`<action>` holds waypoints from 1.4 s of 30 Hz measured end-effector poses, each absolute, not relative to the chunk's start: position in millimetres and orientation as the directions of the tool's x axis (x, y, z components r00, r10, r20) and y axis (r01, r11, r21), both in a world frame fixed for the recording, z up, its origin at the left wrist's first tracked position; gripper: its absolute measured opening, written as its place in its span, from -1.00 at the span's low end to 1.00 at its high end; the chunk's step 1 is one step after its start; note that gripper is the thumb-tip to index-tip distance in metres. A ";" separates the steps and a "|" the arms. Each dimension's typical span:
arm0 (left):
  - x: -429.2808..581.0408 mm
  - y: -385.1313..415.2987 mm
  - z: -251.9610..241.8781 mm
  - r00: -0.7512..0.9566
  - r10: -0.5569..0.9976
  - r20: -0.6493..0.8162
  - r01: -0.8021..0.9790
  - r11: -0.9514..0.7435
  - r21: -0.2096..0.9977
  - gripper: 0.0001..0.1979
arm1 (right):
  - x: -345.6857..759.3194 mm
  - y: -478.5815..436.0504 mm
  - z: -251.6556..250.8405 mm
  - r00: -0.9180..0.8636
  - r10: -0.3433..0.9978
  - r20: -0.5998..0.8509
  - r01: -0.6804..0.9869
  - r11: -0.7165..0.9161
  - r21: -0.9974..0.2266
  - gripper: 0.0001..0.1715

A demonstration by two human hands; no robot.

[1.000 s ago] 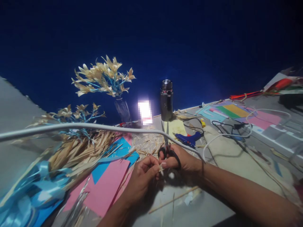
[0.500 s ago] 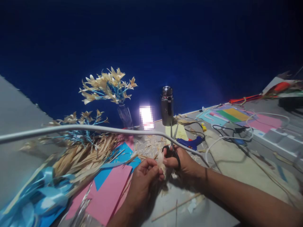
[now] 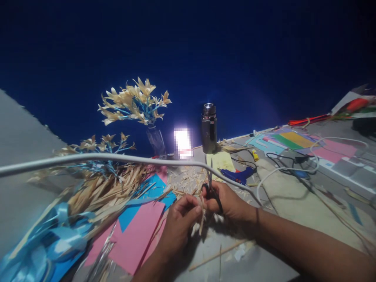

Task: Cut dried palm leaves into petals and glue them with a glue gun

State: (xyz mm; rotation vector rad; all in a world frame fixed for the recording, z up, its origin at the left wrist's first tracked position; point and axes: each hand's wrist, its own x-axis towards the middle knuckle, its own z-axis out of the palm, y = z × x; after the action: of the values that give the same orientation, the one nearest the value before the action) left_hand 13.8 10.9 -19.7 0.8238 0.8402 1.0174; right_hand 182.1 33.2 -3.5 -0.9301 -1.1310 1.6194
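My right hand (image 3: 229,201) grips black-handled scissors (image 3: 210,184), blades pointing away from me and nearly closed. My left hand (image 3: 180,221) pinches a pale dried leaf strip (image 3: 202,215) right beside the scissor handles. Both hands meet over a grey table (image 3: 264,266) strewn with straw clippings (image 3: 185,180). A thin wooden stick (image 3: 216,256) lies on the table just under my wrists.
A white cable (image 3: 117,158) arcs across the view. Left lie dried leaves (image 3: 100,194), pink paper (image 3: 132,239), blue paper and blue ribbon (image 3: 44,246). Behind stand a vase of leaf flowers (image 3: 135,103), a metal flask (image 3: 209,127), a blue glue gun (image 3: 236,175) and coloured sheets (image 3: 288,141).
The scissor blades were apart half a second ago and have now come together. The leaf strip in my left hand hangs lower, and both hands have shifted slightly.
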 end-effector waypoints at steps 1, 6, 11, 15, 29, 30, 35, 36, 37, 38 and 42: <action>14.9 10.4 -19.0 0.303 0.932 -0.199 -0.398 0.314 0.862 -0.73 | 181.1 33.1 -5.0 -0.289 0.952 -0.099 -0.291 -0.186 -0.938 -0.55; 18.8 10.8 -14.8 0.314 0.926 -0.210 -0.438 0.337 0.833 -0.70 | 178.8 31.3 -4.1 -0.310 0.935 -0.173 -0.345 -0.280 -0.896 -0.59; 19.8 7.9 -15.5 0.283 0.934 -0.220 -0.391 0.321 0.863 -0.74 | 180.2 33.7 -5.2 -0.293 0.948 -0.122 -0.237 -0.196 -0.952 -0.63; 20.9 5.8 -11.0 0.298 0.923 -0.245 -0.456 0.363 0.812 -0.74 | 180.5 40.9 -15.8 -0.272 0.946 -0.176 -0.284 -0.254 -0.925 -0.67; 11.3 22.9 -5.5 0.098 0.944 -0.314 -0.629 0.303 0.716 -0.65 | 189.0 50.5 -10.5 -0.147 0.985 -0.089 -0.153 -0.111 -0.982 -0.64; 11.1 23.4 -5.4 0.084 0.949 -0.305 -0.636 0.287 0.716 -0.66 | 190.5 50.9 -7.3 -0.139 0.988 -0.068 -0.150 -0.089 -0.985 -0.60; 6.9 28.3 2.3 -0.074 0.948 -0.309 -0.617 0.200 0.761 -0.77 | 191.6 43.2 -1.8 -0.352 0.933 -0.080 -0.100 -0.122 -0.988 -0.52; 5.6 29.7 4.1 -0.103 0.947 -0.304 -0.617 0.179 0.766 -0.79 | 190.7 40.2 -0.9 -0.403 0.911 -0.087 -0.070 -0.126 -0.990 -0.55; 4.1 31.3 5.3 -0.131 0.946 -0.297 -0.624 0.154 0.766 -0.81 | 189.5 36.9 0.7 -0.447 0.890 -0.094 -0.031 -0.120 -0.992 -0.59; 2.5 33.0 5.9 -0.156 0.944 -0.292 -0.635 0.131 0.762 -0.81 | 188.3 33.5 3.3 -0.483 0.869 -0.103 0.011 -0.112 -0.994 -0.63; -4.5 39.5 3.3 -0.200 0.930 -0.308 -0.703 0.083 0.706 -0.84 | 184.5 21.6 16.6 -0.555 0.794 -0.248 0.173 -0.181 -0.968 -0.72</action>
State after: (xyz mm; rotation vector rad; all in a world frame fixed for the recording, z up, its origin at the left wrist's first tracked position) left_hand -4.5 39.5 3.3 0.3255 0.9245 1.5249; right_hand 184.5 21.6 16.6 -1.1153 -1.6270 1.7854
